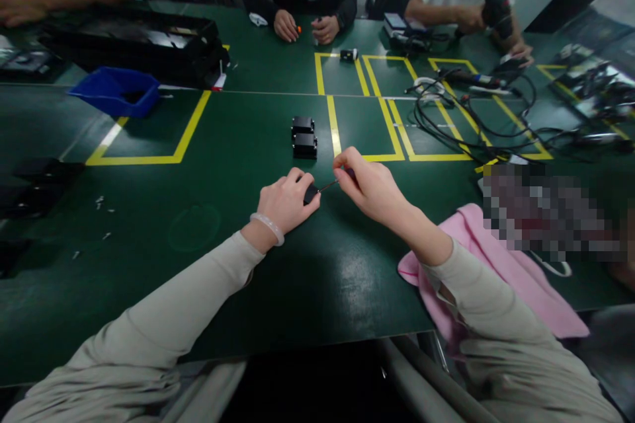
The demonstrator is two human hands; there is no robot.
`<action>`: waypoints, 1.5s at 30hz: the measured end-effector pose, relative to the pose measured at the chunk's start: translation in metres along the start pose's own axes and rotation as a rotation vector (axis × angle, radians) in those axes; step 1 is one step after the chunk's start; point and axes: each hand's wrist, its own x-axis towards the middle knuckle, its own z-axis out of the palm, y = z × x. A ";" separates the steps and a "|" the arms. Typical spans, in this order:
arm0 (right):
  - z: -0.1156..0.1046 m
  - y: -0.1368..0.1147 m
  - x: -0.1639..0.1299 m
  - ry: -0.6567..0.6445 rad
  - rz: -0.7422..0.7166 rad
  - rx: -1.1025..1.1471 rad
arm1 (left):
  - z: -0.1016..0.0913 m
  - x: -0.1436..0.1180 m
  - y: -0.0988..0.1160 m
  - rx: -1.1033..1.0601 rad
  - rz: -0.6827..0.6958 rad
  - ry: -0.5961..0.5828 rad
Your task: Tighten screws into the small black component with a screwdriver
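The left hand (286, 203) clamps a small black block (311, 193) at the tabletop (297, 284); just beside it, the right hand (373, 188) pinches a slim screwdriver (328, 186), tip at the block. I'd hold the shaft straight, block braced.
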 end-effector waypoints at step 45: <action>0.006 0.002 -0.003 0.032 -0.021 0.038 | 0.001 0.000 -0.001 0.010 0.004 0.005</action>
